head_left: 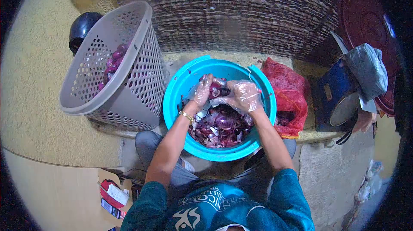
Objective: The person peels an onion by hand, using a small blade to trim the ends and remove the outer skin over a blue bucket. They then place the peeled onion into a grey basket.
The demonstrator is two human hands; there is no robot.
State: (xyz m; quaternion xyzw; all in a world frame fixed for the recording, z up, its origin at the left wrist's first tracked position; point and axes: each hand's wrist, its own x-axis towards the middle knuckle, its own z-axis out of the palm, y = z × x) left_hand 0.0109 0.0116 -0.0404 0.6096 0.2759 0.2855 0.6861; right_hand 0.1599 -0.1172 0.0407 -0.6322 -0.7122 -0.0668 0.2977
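Both my hands wear clear plastic gloves and are over a turquoise tub (pixel 172 123). My left hand (pixel 204 92) is closed around the left side of a dark purple-red onion (pixel 217 91). Against its right side my right hand (pixel 243 96) is closed too, thumb and fingers at the skin. Below them in the tub lies a heap of papery onion skins (pixel 211 132), with a larger, shiny onion (pixel 223 121) on top. A gold-coloured watch band (pixel 186 116) circles my left wrist.
Left of the tub, a grey perforated basket (pixel 144 67) leans, with several red onions (pixel 112 65) inside. Close on the right is a red mesh sack (pixel 286 97). Beyond it stands a blue scale (pixel 331 89) with a grey plastic bag (pixel 368 69) on it. A ridged wall (pixel 228 20) rises behind.
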